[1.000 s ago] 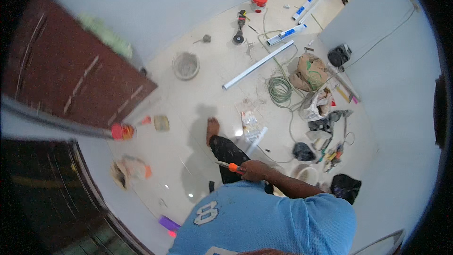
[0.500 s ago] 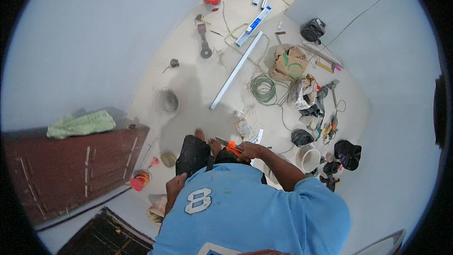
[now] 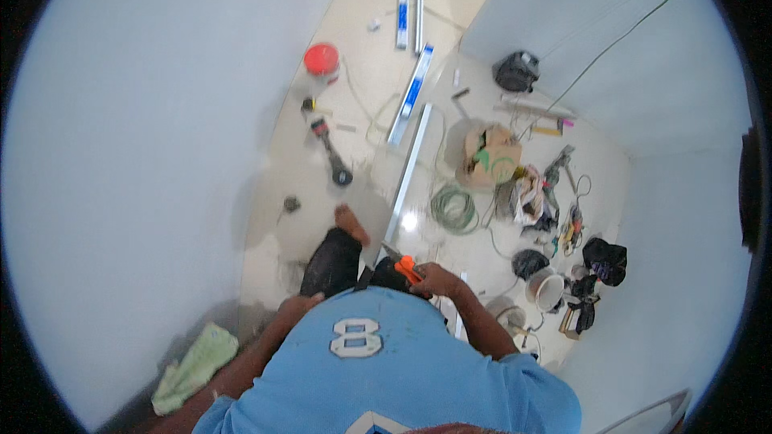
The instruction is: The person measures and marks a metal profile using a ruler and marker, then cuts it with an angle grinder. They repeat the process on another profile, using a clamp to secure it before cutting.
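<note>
My right hand (image 3: 437, 280) is closed around orange-handled snips (image 3: 408, 268), whose grey metal jaws point forward and left in front of my right thigh. Beyond the tip lies a long, pale metal channel (image 3: 408, 173) on the floor; in this view its near end meets the jaws, and I cannot tell whether they touch. My left hand (image 3: 301, 305) is low beside my left thigh, its fingers blurred and partly hidden against the dark trousers. Blue-labelled metal channels (image 3: 411, 95) lie farther ahead.
A grinder-like power tool (image 3: 332, 154) and a red-lidded bucket (image 3: 322, 63) stand along the left wall. To the right are a coiled green hose or cable (image 3: 454, 209), a torn brown paper bag (image 3: 492, 156), a white bucket (image 3: 547, 290) and black bags (image 3: 605, 262). A green cloth (image 3: 193, 368) lies lower left.
I have moved forward and my bare left foot is now ahead. The floor items ahead appear nearer. My right hand still holds the snips, now closer to the long channel's near end.
</note>
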`<act>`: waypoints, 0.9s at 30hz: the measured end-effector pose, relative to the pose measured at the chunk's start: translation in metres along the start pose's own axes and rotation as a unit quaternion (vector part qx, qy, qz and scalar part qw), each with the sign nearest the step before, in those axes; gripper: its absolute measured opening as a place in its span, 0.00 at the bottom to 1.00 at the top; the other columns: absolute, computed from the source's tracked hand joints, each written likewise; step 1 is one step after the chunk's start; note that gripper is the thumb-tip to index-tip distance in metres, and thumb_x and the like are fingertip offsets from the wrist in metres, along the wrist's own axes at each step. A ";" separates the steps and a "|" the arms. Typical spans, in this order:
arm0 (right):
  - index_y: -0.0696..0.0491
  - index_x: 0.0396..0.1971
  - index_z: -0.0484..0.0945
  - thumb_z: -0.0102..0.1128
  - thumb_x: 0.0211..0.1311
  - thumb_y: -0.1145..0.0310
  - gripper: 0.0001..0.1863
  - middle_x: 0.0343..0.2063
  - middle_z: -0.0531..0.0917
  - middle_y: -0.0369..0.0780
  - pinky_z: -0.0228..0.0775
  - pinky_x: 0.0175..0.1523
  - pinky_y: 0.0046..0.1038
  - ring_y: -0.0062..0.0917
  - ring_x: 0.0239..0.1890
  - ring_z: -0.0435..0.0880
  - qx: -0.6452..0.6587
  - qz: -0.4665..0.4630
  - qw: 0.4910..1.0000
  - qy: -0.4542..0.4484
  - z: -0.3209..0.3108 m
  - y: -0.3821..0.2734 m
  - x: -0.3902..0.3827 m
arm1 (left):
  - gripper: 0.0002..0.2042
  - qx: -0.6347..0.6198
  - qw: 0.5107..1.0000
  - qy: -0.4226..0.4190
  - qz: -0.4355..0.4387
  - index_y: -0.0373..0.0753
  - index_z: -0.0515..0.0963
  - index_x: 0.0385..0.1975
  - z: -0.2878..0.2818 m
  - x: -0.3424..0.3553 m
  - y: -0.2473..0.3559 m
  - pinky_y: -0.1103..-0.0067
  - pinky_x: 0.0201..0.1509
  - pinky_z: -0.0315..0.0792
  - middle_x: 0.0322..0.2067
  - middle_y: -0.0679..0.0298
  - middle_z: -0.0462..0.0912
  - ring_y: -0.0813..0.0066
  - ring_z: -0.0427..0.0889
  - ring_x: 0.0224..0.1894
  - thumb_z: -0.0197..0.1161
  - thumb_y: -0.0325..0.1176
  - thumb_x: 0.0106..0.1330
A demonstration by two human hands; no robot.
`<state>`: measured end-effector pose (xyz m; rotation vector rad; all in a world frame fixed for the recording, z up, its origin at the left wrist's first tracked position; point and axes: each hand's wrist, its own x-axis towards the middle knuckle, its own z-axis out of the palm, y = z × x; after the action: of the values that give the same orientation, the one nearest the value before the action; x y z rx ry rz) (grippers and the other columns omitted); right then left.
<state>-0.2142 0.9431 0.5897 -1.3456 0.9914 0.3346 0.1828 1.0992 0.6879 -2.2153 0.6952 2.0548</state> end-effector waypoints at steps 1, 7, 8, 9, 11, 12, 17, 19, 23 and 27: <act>0.60 0.38 0.82 0.78 0.54 0.60 0.20 0.27 0.85 0.41 0.79 0.40 0.36 0.28 0.30 0.84 0.047 -0.004 0.999 0.010 -0.014 -0.019 0.015 | 0.34 0.019 1.000 0.008 -0.003 0.37 0.92 0.48 -0.018 0.015 -0.005 0.60 0.63 0.79 0.49 0.45 0.92 0.45 0.90 0.53 0.55 0.67 0.78; 0.58 0.46 0.83 0.75 0.56 0.57 0.24 0.37 0.89 0.49 0.79 0.52 0.42 0.41 0.41 0.88 -0.035 -0.063 0.996 0.057 -0.122 -0.193 0.033 | 0.34 0.081 0.997 0.017 0.005 0.38 0.92 0.49 -0.129 0.088 0.046 0.60 0.62 0.79 0.51 0.45 0.92 0.43 0.90 0.54 0.53 0.66 0.80; 0.57 0.47 0.83 0.74 0.57 0.57 0.24 0.38 0.90 0.50 0.78 0.52 0.43 0.43 0.42 0.88 -0.038 -0.055 0.996 0.055 -0.139 -0.210 0.043 | 0.34 0.089 0.996 0.023 0.010 0.38 0.92 0.49 -0.148 0.099 0.063 0.59 0.62 0.79 0.51 0.45 0.92 0.43 0.90 0.54 0.53 0.66 0.80; 0.58 0.47 0.83 0.74 0.57 0.57 0.24 0.38 0.90 0.51 0.78 0.52 0.43 0.42 0.42 0.88 -0.038 -0.050 0.996 0.068 -0.155 -0.220 0.054 | 0.34 0.099 0.995 0.024 0.018 0.38 0.92 0.49 -0.166 0.115 0.081 0.59 0.62 0.79 0.51 0.45 0.92 0.42 0.90 0.54 0.53 0.66 0.80; 0.58 0.46 0.83 0.74 0.57 0.56 0.24 0.38 0.89 0.51 0.78 0.52 0.44 0.42 0.41 0.88 -0.043 -0.041 0.995 0.075 -0.178 -0.231 0.084 | 0.34 0.109 0.993 0.033 0.022 0.38 0.92 0.49 -0.197 0.136 0.106 0.59 0.62 0.79 0.51 0.45 0.92 0.42 0.90 0.54 0.53 0.66 0.80; 0.58 0.46 0.83 0.74 0.56 0.57 0.24 0.38 0.89 0.51 0.78 0.52 0.44 0.41 0.41 0.88 -0.046 -0.029 0.995 0.080 -0.193 -0.233 0.108 | 0.34 0.115 0.992 0.037 0.027 0.38 0.92 0.49 -0.214 0.150 0.123 0.59 0.62 0.79 0.51 0.45 0.92 0.42 0.90 0.54 0.52 0.66 0.80; 0.60 0.45 0.84 0.74 0.56 0.57 0.24 0.37 0.89 0.52 0.79 0.51 0.45 0.41 0.40 0.88 -0.054 0.000 0.997 0.049 -0.296 -0.264 0.218 | 0.34 0.151 0.987 0.054 0.025 0.38 0.91 0.49 -0.292 0.216 0.223 0.59 0.62 0.79 0.52 0.45 0.91 0.41 0.89 0.54 0.51 0.66 0.81; 0.61 0.42 0.84 0.73 0.56 0.56 0.23 0.33 0.88 0.53 0.79 0.48 0.46 0.44 0.38 0.88 -0.051 -0.020 0.997 0.051 -0.344 -0.273 0.261 | 0.34 0.164 0.984 0.061 0.021 0.38 0.91 0.50 -0.324 0.238 0.273 0.58 0.62 0.79 0.52 0.45 0.91 0.40 0.89 0.54 0.51 0.65 0.81; 0.61 0.43 0.85 0.72 0.57 0.54 0.24 0.34 0.89 0.54 0.80 0.49 0.47 0.46 0.39 0.90 -0.030 0.000 0.999 0.033 -0.406 -0.290 0.290 | 0.34 0.233 0.972 0.020 0.024 0.39 0.91 0.50 -0.381 0.263 0.383 0.58 0.62 0.79 0.53 0.45 0.91 0.40 0.89 0.54 0.50 0.65 0.81; 0.61 0.44 0.86 0.74 0.56 0.51 0.27 0.37 0.91 0.54 0.79 0.48 0.47 0.44 0.40 0.91 0.047 0.065 0.995 0.054 -0.460 -0.322 0.265 | 0.34 0.365 0.926 -0.077 0.059 0.39 0.91 0.50 -0.427 0.271 0.507 0.57 0.62 0.79 0.53 0.45 0.91 0.39 0.89 0.54 0.50 0.65 0.82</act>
<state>-0.0166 0.3565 0.6417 -1.2273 1.1744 0.3117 0.4125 0.4250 0.6158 -1.5999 1.3278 1.5937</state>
